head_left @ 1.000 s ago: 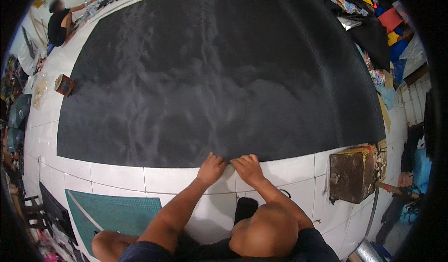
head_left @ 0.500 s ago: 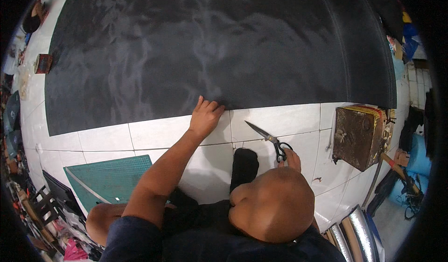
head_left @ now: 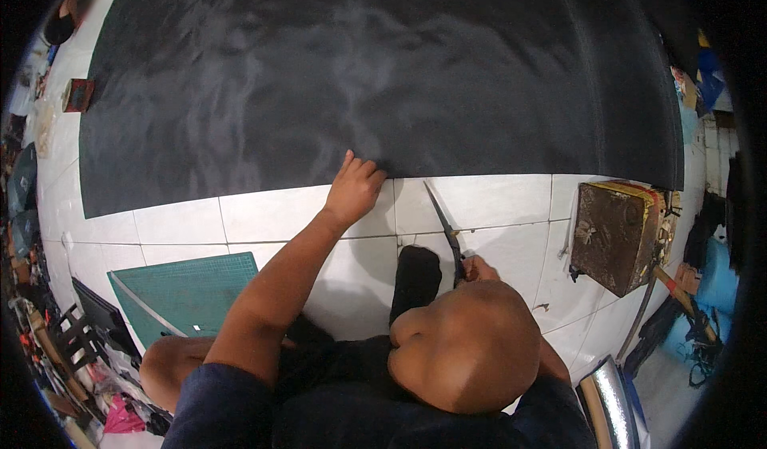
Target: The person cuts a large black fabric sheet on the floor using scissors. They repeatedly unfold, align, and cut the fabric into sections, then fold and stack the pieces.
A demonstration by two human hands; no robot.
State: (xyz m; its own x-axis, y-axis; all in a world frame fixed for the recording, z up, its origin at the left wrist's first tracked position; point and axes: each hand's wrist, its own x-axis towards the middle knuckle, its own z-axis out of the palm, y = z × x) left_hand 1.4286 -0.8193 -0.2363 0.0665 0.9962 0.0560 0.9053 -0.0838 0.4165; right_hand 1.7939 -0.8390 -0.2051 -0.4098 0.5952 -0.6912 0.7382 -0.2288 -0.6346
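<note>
A large sheet of black fabric (head_left: 343,89) lies spread over the white tiled floor, its near edge running across in front of me. At that edge, left of the middle, my left hand (head_left: 357,185) is closed with its fingers curled on the fabric's border; the fingertips are partly hidden. My right hand (head_left: 481,270), beside my right knee, is closed around the handles of a pair of scissors (head_left: 444,221). The scissors are seen edge-on, with their tip pointing away from me close to the fabric's edge. My knee hides part of the right hand.
A green cutting mat (head_left: 192,285) with a metal ruler (head_left: 148,301) on it lies at the left. A worn brown box (head_left: 611,240) stands by the fabric's near right corner, a small red-brown block (head_left: 77,96) at its left edge. Silvery rolls (head_left: 611,409) lie at the lower right.
My right hand has taken hold of the scissors, which lay on the floor, and turned them edge-on with the tip nearer the fabric. My left hand stays at the fabric's edge.
</note>
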